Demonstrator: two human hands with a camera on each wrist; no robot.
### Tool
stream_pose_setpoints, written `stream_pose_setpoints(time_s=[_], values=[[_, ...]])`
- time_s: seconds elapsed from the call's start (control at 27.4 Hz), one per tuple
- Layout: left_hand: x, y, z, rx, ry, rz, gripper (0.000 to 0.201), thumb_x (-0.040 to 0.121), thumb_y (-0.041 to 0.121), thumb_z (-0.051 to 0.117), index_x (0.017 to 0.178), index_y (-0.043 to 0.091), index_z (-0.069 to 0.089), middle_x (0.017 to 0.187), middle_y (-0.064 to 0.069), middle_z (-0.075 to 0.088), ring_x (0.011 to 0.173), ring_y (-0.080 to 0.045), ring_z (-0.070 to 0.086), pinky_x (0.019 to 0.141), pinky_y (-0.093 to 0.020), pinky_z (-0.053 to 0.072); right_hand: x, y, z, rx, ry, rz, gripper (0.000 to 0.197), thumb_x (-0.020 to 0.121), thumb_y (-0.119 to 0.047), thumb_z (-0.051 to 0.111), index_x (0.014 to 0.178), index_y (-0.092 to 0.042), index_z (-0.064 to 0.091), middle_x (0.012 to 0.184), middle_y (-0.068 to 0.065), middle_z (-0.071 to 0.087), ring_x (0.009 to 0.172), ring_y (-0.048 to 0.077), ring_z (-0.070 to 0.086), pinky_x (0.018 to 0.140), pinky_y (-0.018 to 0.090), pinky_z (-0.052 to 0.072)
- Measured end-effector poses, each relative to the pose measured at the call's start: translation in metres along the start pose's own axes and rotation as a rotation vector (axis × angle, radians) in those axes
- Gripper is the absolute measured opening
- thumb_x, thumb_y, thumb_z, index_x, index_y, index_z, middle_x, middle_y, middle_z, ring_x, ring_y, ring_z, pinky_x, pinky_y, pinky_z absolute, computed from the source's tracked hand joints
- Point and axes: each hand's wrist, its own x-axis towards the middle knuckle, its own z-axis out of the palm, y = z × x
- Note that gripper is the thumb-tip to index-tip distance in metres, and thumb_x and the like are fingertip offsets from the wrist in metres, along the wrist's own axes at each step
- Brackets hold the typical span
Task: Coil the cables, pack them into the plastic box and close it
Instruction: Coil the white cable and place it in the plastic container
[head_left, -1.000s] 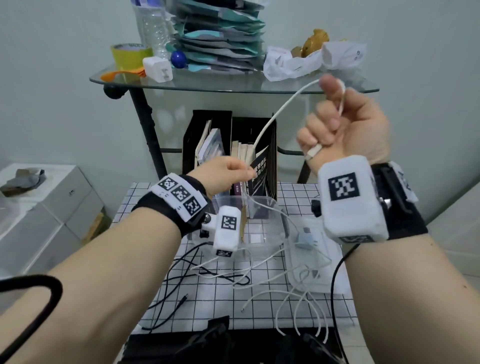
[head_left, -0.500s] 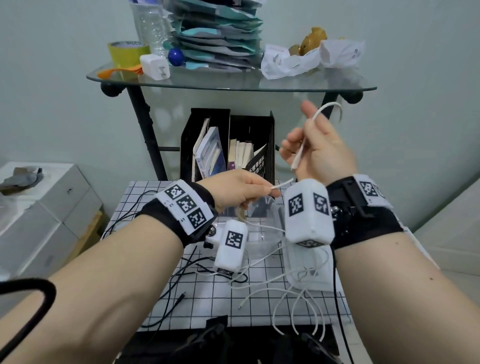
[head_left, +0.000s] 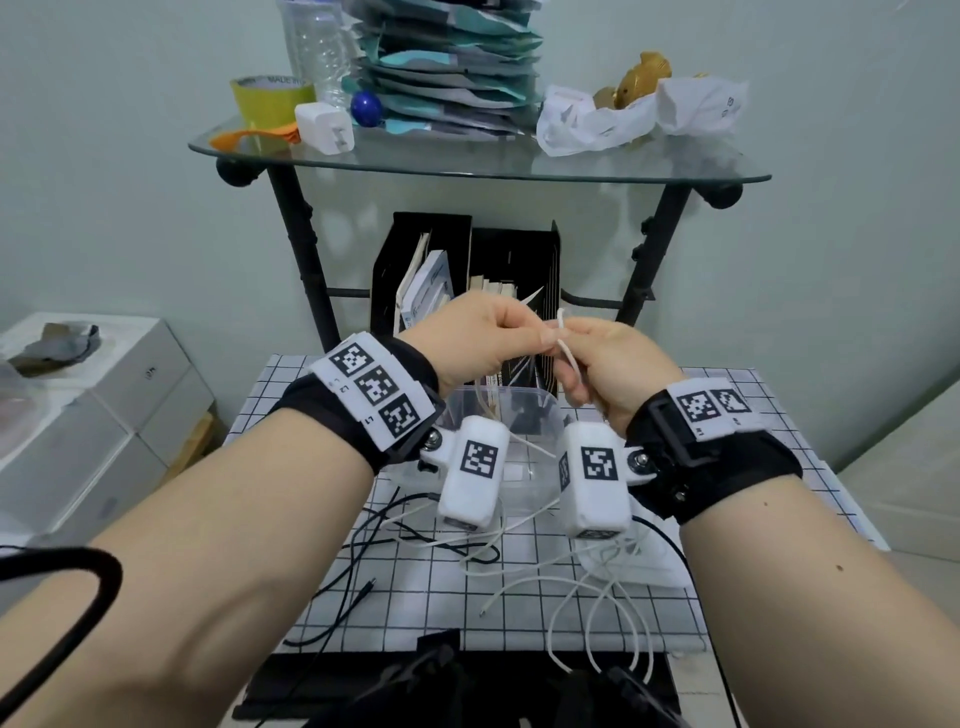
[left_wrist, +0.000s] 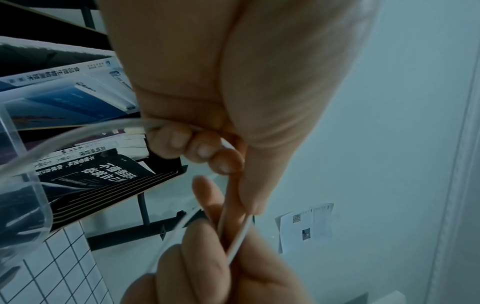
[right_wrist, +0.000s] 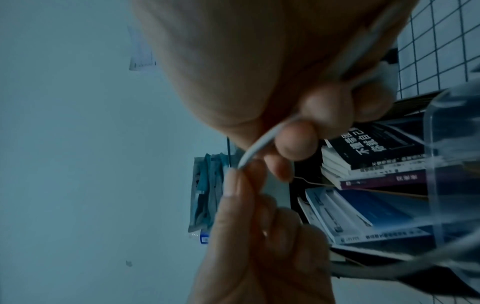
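White cable (head_left: 563, 349) pinched between fingers of both hands above box (head_left: 540, 402).

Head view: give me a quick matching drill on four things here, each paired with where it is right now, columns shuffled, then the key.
Things:
1. white cable
2. clear plastic box
3. black cable
4. white charger plug

Places:
A. on the glass shelf, beside the yellow tape roll
B. pinched between both hands, above the table
C. loose on the grid-pattern table, left of the box
D. open on the table, under the hands

Pairs: 1-B, 2-D, 3-C, 4-A
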Motion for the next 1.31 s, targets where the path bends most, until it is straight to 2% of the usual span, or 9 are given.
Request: stream_pose_setpoints(time_s=[0.15,0.26,0.44,0.51,0.69,0.91,1.06,1.24,1.31], values=[[0.007,-0.004,0.001,-0.126,0.155,0.038,0.013,0.085,0.005,0.067,0.097,0.001,0.063,0.069,0.001,0.057,0.049,0.006,0.052,0.055,-0.008,0.039,-0.007,-0.007,0.007,0.137,-0.110,0.072,0.055,0.098,-0.051,0.037,0.084,-0.004,0.062,0.041,0.000,0.028,0.035,0.013,0.017,0.044,0.023,0.015],[0.007,-0.007,-0.001,-0.083,0.136,0.018,0.019,0.089,0.016,0.065,0.106,0.008,0.068,0.072,0.006,0.061,0.048,0.002,0.046,0.049,-0.011,0.034,-0.010,-0.009,0.005,0.266,-0.187,0.058,0.039,0.099,-0.036,0.044,0.080,-0.007,0.061,0.040,-0.004,0.024,0.032,0.007,0.014,0.044,0.021,0.007],[0.005,-0.007,0.000,-0.191,0.100,-0.040,0.019,0.097,0.017,0.052,0.083,0.018,0.065,0.040,0.011,0.049,0.044,-0.008,0.032,0.045,-0.022,0.025,-0.008,-0.004,0.003,0.449,-0.228,0.060,0.040,0.103,-0.032,0.035,0.079,-0.008,0.057,0.038,-0.004,0.028,0.029,0.006,0.018,0.048,0.026,0.007],[0.009,-0.007,0.001,-0.297,0.110,-0.057,0.022,0.098,0.015,0.049,0.079,0.011,0.059,0.042,0.010,0.049,0.039,-0.005,0.030,0.046,-0.023,0.021,-0.007,-0.003,0.006,0.464,-0.210,0.046,0.041,0.103,-0.034,0.035,0.079,-0.009,0.057,0.040,-0.003,0.030,0.030,0.008,0.019,0.050,0.029,0.010],[0.017,-0.010,-0.002,-0.534,0.137,-0.125,0.032,0.100,0.017,0.043,0.071,0.011,0.055,0.051,0.006,0.051,0.033,-0.003,0.025,0.035,-0.016,0.017,-0.005,-0.004,0.012,0.521,-0.172,0.017,0.039,0.103,-0.035,0.033,0.077,-0.011,0.050,0.044,0.000,0.035,0.034,0.012,0.024,0.047,0.026,0.038],[0.025,-0.014,-0.005,-0.688,0.227,-0.173,0.030,0.103,0.019,0.034,0.084,0.006,0.053,0.055,-0.003,0.062,0.027,-0.004,0.023,0.031,-0.013,0.018,-0.002,-0.007,0.022,0.589,-0.099,0.005,0.042,0.104,-0.035,0.031,0.071,-0.013,0.045,0.045,0.004,0.039,0.035,0.016,0.033,0.046,0.026,0.039],[0.024,-0.017,-0.003,-0.711,0.220,-0.155,0.033,0.102,0.019,0.032,0.075,0.009,0.048,0.054,-0.005,0.053,0.029,-0.007,0.022,0.033,-0.014,0.017,0.002,-0.008,0.024,0.664,-0.043,-0.021,0.039,0.104,-0.028,0.034,0.071,-0.010,0.044,0.047,0.007,0.044,0.038,0.018,0.040,0.044,0.024,0.043],[0.023,-0.020,-0.005,-0.559,0.241,-0.135,0.028,0.101,0.021,0.041,0.074,0.015,0.046,0.048,0.004,0.043,0.029,-0.007,0.024,0.033,-0.016,0.015,-0.002,-0.007,0.018,0.645,-0.180,-0.038,0.021,0.096,-0.011,0.044,0.081,-0.002,0.056,0.053,0.009,0.050,0.043,0.020,0.045,0.059,0.034,0.048],[0.021,-0.019,-0.004,-0.542,0.229,-0.144,0.023,0.099,0.022,0.045,0.077,0.015,0.048,0.045,0.006,0.043,0.029,-0.006,0.025,0.033,-0.016,0.015,-0.004,-0.009,0.016,0.611,-0.293,-0.033,0.021,0.091,-0.020,0.047,0.090,-0.002,0.059,0.046,0.003,0.041,0.038,0.016,0.036,0.057,0.033,0.048]])
